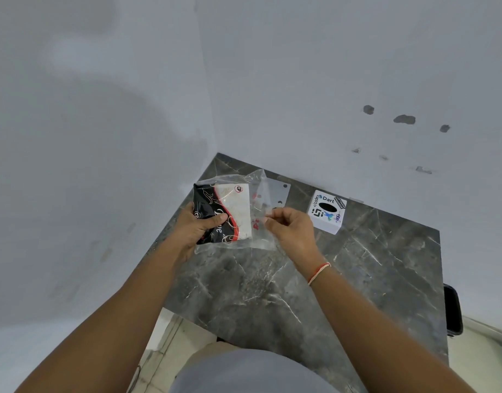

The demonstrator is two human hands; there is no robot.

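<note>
A clear plastic bag (258, 194) is held above the dark marble table (357, 273) near the wall corner. Inside it sits a folded black, red and white printed packet (230, 211). My left hand (196, 228) grips the packet through the bag from the left, thumb across its front. My right hand (292, 228) pinches the bag's loose right edge between thumb and fingers. A red and white thread band circles the right wrist.
A white box (326, 212) with stickers and a dark oval hole stands on the table to the right of the hands. A flat white plate (278, 191) with holes lies behind the bag. Walls close in at left and back. A dark object (452, 310) hangs off the table's right edge.
</note>
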